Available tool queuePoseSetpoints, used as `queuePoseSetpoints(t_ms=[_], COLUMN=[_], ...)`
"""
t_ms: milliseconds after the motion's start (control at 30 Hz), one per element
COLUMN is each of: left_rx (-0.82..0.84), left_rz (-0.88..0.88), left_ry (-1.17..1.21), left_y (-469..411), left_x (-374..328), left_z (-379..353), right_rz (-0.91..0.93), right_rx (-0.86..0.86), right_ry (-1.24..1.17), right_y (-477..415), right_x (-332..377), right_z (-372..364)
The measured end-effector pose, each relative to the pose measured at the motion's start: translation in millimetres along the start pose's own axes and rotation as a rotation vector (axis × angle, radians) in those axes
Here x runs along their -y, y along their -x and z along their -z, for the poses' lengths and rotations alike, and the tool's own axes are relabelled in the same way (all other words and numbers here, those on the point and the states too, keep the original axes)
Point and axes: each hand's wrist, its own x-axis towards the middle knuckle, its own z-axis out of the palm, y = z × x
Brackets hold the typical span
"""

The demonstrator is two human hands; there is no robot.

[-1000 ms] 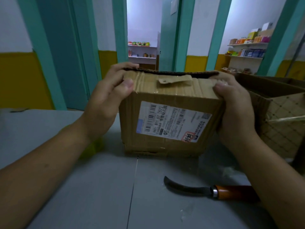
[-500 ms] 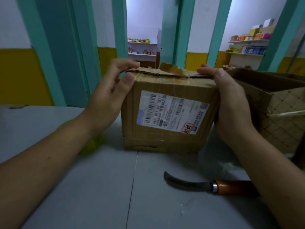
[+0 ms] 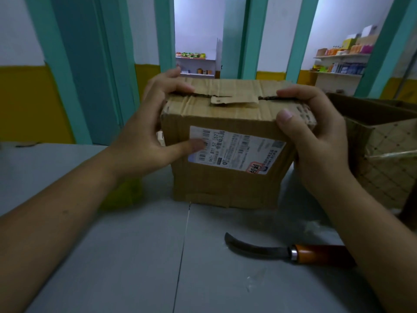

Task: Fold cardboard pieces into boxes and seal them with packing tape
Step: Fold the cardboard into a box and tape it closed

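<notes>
The cardboard box (image 3: 225, 184) stands on the grey tabletop (image 3: 112, 256) at the centre of the frame, and its top flaps (image 3: 237, 86) now lie flat and meet along a ragged seam, with a torn scrap of old tape (image 3: 234, 100) across the middle. Half a second ago that scrap stood up at the top edge and the lid looked not quite down. The left hand (image 3: 144, 141) has spread out: its fingers press on the upper-left corner and its thumb, earlier at the top edge, now stretches across the shipping label (image 3: 239, 150). The right hand (image 3: 316, 141) clamps the upper-right corner, thumb on the front edge and fingers over the seam. The hands are well apart. In my judgement the folding is done and the box is ready for sealing, though no tape roll shows; a curved knife (image 3: 282, 250) lies at lower right
</notes>
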Motion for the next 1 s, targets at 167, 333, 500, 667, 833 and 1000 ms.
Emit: queuePoseSetpoints(t_ms=[167,333,500,667,833,1000], left_rx=[-0.054,-0.084,-0.141,-0.283,-0.173,-0.128], left_rz=[-0.079,-0.258,-0.331,-0.068,0.105,0.099], left_ry=[-0.049,-0.216,-0.300,-0.057,0.189,0.082], left_y=[-1,-2,-1,1,-1,3], left_x=[2,-12,-14,-2,-3,-5], left_z=[6,8,3,-19,-29,-20], right_rz=[0.105,0.080,0.035,-0.075,-0.256,-0.278], right_rx=[0.023,0.028,0.162,0.208,0.366,0.498], right_ry=[0.178,0.108,0.271,0.254,0.210,0.173], right_y=[0,2,4,8,11,12], right_x=[-5,2,3,-6,-13,-11], right_z=[4,1,-9,-19,-26,-24])
